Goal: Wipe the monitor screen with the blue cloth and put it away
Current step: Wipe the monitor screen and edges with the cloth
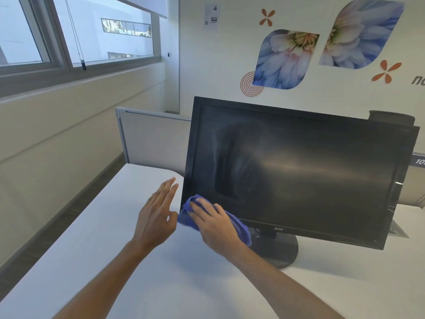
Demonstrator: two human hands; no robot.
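- Right hand (pixel 212 223) presses the blue cloth (pixel 239 226) flat-fingered against the monitor (pixel 299 166) at its seven o'clock corner.
- Left hand (pixel 155 212), at nine o'clock of the cloth, hovers spread and empty over the white desk (pixel 92 238).

right hand (pixel 216 224) pressing blue cloth (pixel 239 226) on monitor (pixel 299 166) corner — left hand (pixel 156 212) open

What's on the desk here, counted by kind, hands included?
Hands: 2, the left hand open above the desk, the right hand pressing the cloth
Blue cloth: 1
Monitor: 1
Total: 4
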